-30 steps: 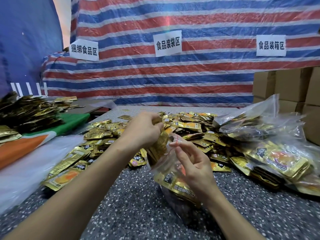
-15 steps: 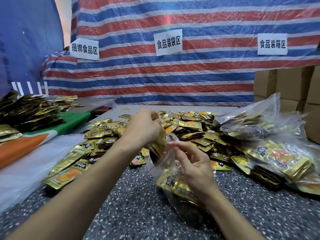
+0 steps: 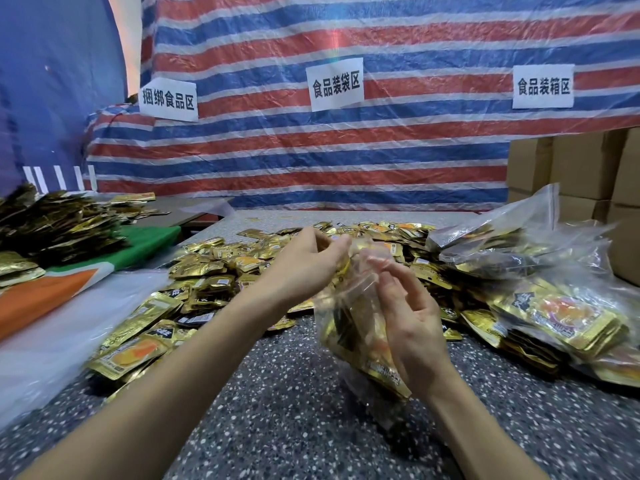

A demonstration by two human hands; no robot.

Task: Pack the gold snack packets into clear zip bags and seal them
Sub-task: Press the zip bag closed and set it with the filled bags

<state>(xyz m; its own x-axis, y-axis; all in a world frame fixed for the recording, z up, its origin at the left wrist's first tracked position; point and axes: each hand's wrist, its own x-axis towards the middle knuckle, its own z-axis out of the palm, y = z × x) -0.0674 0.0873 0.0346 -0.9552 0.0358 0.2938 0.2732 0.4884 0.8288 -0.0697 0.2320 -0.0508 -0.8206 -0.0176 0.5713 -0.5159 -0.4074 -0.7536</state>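
You hold a clear zip bag (image 3: 349, 306) upright between your two hands, above the speckled table (image 3: 287, 410). Gold snack packets (image 3: 377, 362) fill its lower part, and its crumpled mouth rises to your fingertips. Your left hand (image 3: 304, 261) pinches the top edge of the bag from the left. Your right hand (image 3: 412, 317) cups the bag's right side, thumb and fingers curled around the plastic near the opening. Whether the zip strip is pressed closed cannot be told; the plastic there is blurred.

Just beyond and to the left of your left hand a loose pile of packets (image 3: 211, 271) spreads across the table. To the right of your right hand lie filled bags (image 3: 554, 306), heaped against one another. Farther right stand cardboard boxes (image 3: 575, 168). Far left of your left forearm sits a dark stack of bundles (image 3: 59, 223) on a green and orange cloth (image 3: 145, 244). Behind everything hangs a striped tarp (image 3: 381, 150) with three paper signs (image 3: 336, 83).
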